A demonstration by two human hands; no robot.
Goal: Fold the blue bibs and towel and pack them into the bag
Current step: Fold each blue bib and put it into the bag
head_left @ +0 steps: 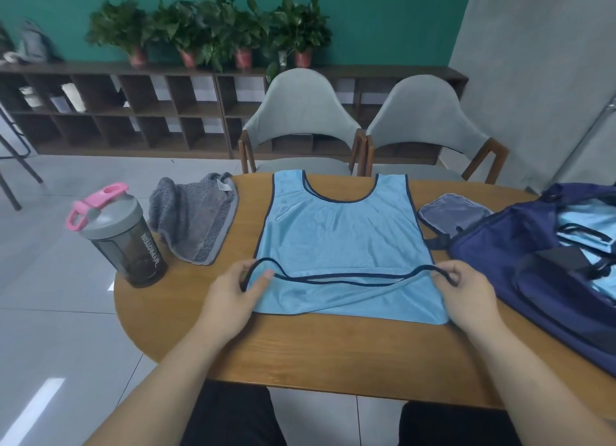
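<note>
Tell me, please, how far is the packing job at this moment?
Done: light blue fabric, apparently folded bibs, lies inside the navy bag. In hand: the left hand and right hand pinch the dark edging of one blue bib spread on the table, its folding only beginning. Left: finish and pack this bib, then fold and pack the grey towel, which lies crumpled beside it.

Office lounge or meeting corner, as best I can read it from here.

I note a teal wall behind a long, low run of dark wooden cubby shelving. A few cubbies hold papers, and a row of potted plants stands on top. Two grey upholstered chairs on wooden legs face the far side of a rounded wooden counter. The floor is glossy pale tile. A grey concrete-look wall closes the right side.
</note>
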